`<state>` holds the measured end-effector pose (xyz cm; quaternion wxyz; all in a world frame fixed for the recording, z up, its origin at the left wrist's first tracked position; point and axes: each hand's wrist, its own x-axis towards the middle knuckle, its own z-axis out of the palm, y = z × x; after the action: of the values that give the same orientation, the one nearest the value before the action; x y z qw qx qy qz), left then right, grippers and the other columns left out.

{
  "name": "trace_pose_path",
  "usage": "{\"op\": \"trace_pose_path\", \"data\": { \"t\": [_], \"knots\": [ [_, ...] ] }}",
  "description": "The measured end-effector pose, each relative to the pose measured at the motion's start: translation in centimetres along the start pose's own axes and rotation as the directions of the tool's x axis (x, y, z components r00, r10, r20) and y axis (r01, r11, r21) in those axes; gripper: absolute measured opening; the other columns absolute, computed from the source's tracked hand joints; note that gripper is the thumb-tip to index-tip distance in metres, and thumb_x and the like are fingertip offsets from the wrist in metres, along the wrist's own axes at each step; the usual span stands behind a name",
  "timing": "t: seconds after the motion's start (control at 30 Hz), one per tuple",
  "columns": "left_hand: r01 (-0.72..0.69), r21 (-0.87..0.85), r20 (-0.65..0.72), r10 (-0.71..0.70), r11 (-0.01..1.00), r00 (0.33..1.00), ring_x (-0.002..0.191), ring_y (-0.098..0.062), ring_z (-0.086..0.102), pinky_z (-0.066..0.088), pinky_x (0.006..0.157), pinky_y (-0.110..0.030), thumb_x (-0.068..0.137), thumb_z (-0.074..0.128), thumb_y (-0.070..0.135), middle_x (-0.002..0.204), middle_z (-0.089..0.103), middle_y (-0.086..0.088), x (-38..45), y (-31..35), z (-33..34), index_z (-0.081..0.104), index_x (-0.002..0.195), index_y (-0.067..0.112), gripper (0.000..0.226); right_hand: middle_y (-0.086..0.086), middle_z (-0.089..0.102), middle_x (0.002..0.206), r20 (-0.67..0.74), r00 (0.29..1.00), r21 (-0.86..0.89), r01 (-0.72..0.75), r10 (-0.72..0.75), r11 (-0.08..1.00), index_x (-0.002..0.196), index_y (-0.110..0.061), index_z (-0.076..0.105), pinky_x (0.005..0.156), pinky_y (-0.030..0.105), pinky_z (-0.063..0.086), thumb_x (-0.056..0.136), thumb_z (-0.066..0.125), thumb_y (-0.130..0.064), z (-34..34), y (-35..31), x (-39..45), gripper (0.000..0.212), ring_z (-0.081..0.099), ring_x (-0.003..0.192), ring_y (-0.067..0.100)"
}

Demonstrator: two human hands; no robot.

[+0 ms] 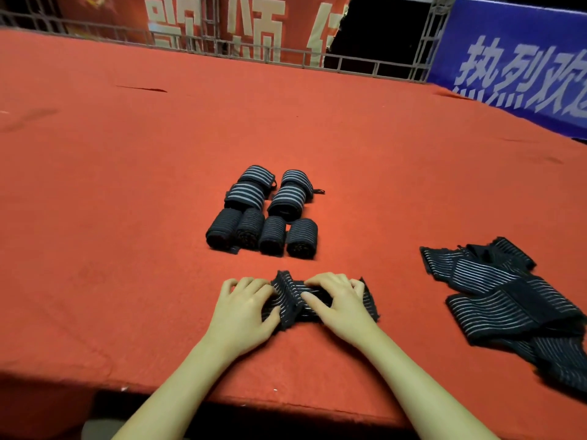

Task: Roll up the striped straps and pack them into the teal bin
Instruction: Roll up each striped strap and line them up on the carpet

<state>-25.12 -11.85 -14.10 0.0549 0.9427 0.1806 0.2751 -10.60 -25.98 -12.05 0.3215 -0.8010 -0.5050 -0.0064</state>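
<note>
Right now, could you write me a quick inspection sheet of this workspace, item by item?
Surface: red cloth-covered table, with a few creases.
Job's things: eight rolled striped straps grouped mid-table; one strap being rolled at the near edge; a loose pile of unrolled straps to the right. No teal bin is in view.
Clutter: nothing seen.
Grippers: left hand and right hand both grip the strap being rolled, fingers curled over it.
Cables: nothing seen.
Surroundings: metal railing behind the table, red banner and blue banner beyond.
</note>
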Motion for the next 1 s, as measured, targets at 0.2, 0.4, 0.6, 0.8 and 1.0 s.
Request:
{"op": "trace_pose_path", "data": {
  "t": [0.2,0.4,0.6,0.8,1.0],
  "knots": [
    [0.02,-0.122,0.036,-0.016,0.992,0.999,0.109,-0.012,0.052,0.026,0.089,-0.032,0.081,0.043,0.04,0.117,0.061,0.011,-0.6,0.5,0.1,0.057,0.122,0.023,0.046,-0.027,0.056,0.108,-0.02,1.0,0.107,-0.009,0.011,0.994,0.116,-0.042,0.058,0.094,0.022,0.013,0.078,0.038,-0.068,0.5,-1.3,-0.1,0.05,0.04,0.107,-0.006],
    [-0.002,-0.204,-0.009,0.0,0.979,1.0,0.115,-0.008,0.041,0.023,0.087,-0.031,0.091,0.039,0.036,0.128,0.056,0.012,0.2,0.3,0.2,0.057,0.123,0.031,0.037,-0.019,0.061,0.097,0.014,0.999,0.233,-0.049,0.047,0.971,0.102,-0.046,0.052,0.095,0.02,0.015,0.082,0.061,-0.041,1.2,-1.5,-0.5,0.023,0.052,0.102,-0.006],
    [-0.106,-0.165,-0.081,0.094,0.981,0.992,0.105,-0.01,0.045,0.028,0.083,-0.035,0.086,0.047,0.036,0.112,0.06,0.011,2.0,0.4,0.4,0.056,0.11,0.031,0.026,-0.025,0.065,0.096,-0.015,0.998,0.298,-0.055,0.063,0.953,0.091,-0.05,0.059,0.096,0.02,0.018,0.081,0.057,-0.041,0.7,-1.6,-0.4,0.014,0.051,0.103,-0.002],
    [-0.192,-0.197,-0.129,0.169,0.961,0.977,0.104,-0.012,0.044,0.026,0.08,-0.034,0.085,0.051,0.037,0.108,0.057,0.012,2.8,0.9,0.9,0.053,0.097,0.03,0.015,-0.03,0.067,0.094,-0.099,0.988,0.331,-0.077,0.116,0.941,0.087,-0.049,0.062,0.099,0.038,0.032,0.083,0.056,-0.03,0.0,-1.1,-0.6,0.021,0.057,0.096,0.0],
    [-0.292,-0.209,-0.229,0.244,0.933,0.942,0.1,-0.013,0.045,0.024,0.079,-0.031,0.088,0.051,0.034,0.106,0.054,0.015,4.3,2.4,0.7,0.052,0.096,0.029,0.009,-0.032,0.066,0.09,-0.208,0.971,0.261,-0.058,0.115,0.964,0.088,-0.049,0.064,0.093,0.038,0.03,0.085,0.055,-0.029,-1.9,-0.6,-0.2,0.023,0.055,0.094,0.001]
  ]
}}
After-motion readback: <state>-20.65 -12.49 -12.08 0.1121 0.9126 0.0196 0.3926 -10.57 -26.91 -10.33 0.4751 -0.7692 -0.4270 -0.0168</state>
